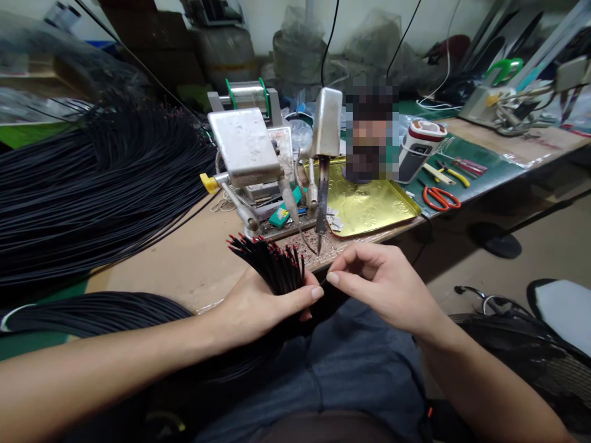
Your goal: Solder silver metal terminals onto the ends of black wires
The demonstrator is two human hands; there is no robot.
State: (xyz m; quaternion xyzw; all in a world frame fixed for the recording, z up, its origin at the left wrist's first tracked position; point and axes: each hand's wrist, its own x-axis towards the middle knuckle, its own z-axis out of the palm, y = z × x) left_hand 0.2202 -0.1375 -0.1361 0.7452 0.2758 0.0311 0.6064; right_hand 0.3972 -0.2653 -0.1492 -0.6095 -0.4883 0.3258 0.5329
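My left hand (258,301) is wrapped round a bundle of black cables (277,267) whose red-tipped ends fan upward. Just to its right, my right hand (373,280) has thumb and forefinger brought together, close to the bundle but apart from it; whatever may be between the fingertips is too small to make out. Above the hands, a soldering iron (322,203) points down from its metal holder, with a thin feed tube (295,212) ending beside its tip. A solder spool (248,97) with green rims sits behind the metal head (242,144).
Many black cables (92,178) cover the bench's left side. A gold tray (369,206), orange-handled scissors (442,198), yellow-handled pliers (455,176) and a white device (419,151) lie right of the iron. Another soldering stand (494,107) is further right.
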